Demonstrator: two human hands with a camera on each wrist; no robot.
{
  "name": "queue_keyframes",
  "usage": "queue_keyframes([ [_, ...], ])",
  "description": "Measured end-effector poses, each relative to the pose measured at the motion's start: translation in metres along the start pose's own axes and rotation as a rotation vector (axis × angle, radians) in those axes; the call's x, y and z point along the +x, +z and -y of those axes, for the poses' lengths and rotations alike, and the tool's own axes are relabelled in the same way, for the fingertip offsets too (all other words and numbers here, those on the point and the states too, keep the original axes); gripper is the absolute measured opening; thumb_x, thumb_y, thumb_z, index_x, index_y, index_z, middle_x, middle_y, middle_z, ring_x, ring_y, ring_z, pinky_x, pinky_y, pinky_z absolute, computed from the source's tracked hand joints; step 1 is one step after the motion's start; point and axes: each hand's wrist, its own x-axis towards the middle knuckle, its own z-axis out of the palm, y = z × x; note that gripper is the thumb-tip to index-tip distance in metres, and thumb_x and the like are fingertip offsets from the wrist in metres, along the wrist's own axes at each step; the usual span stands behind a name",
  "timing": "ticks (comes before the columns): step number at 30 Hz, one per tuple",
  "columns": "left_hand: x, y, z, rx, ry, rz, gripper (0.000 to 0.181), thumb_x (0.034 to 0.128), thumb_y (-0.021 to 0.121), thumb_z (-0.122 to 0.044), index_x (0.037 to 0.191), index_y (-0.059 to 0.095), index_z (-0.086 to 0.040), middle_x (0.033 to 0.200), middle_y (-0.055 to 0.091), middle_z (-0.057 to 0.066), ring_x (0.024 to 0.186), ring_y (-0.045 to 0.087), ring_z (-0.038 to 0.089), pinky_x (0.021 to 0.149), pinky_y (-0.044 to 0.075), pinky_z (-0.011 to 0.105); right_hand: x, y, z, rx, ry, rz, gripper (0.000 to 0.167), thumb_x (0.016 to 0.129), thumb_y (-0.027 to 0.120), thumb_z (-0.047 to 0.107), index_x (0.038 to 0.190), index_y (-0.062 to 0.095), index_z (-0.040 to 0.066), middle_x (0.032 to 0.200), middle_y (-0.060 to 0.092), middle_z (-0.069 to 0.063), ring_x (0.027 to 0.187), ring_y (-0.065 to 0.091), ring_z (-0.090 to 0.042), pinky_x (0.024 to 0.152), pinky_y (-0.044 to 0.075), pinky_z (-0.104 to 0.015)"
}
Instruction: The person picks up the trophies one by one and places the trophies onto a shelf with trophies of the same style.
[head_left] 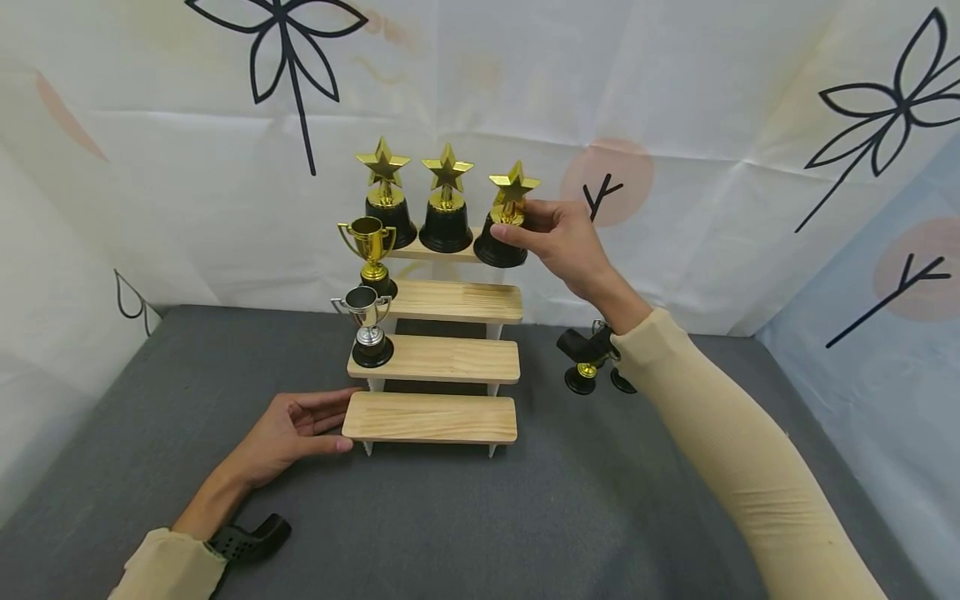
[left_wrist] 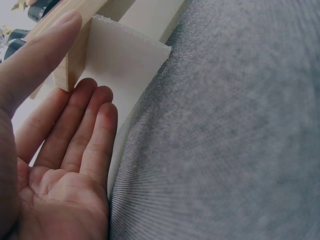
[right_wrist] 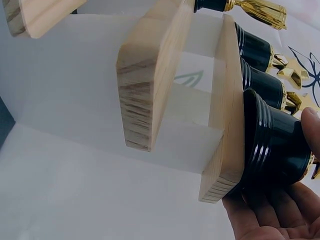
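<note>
A four-step wooden stand (head_left: 431, 417) stands on the grey surface. On its top step are two gold star trophies (head_left: 384, 200) (head_left: 447, 200); a third star trophy (head_left: 504, 237) is gripped round its black base by my right hand (head_left: 566, 246), at the right end of that step. In the right wrist view its base (right_wrist: 280, 145) lies against or very near the top board (right_wrist: 231, 115), slightly tilted. A gold cup (head_left: 371, 250) and a silver cup (head_left: 367, 321) stand at the left ends of lower steps. My left hand (head_left: 288, 433), fingers straight, touches the bottom step's left end.
Several more trophies (head_left: 581, 379) rest on the grey surface right of the stand, partly hidden by my right wrist. A white patterned cloth (head_left: 480, 100) hangs behind the stand and at both sides. The grey surface (head_left: 420, 533) extends in front.
</note>
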Motion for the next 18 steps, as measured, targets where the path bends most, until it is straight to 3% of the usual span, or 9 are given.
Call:
queue_keyframes([
  [11,-0.0008,-0.0006,0.0013,-0.017,-0.003,0.006,0.066,0.0841,0.076,0.011,0.141,0.043,0.021,0.143,0.049,0.034,0.122,0.062,0.011,0.1,0.054,0.028,0.0046,0.0014,0.001,0.0,0.021,-0.004,0.047,0.092,0.078,0.021,0.134,0.066,0.003,0.138,0.063,-0.011,0.126,0.06,-0.02,0.109,0.049,-0.036],
  [18,-0.0006,-0.0005,0.0014,-0.011,-0.012,0.0,0.067,0.0838,0.076,0.011,0.141,0.043,0.021,0.143,0.046,0.038,0.121,0.062,0.011,0.1,0.054,0.028,0.0067,0.001,0.0008,0.015,0.032,-0.005,0.047,0.092,0.078,0.02,0.134,0.066,0.003,0.137,0.063,-0.011,0.125,0.061,-0.021,0.109,0.049,-0.036],
])
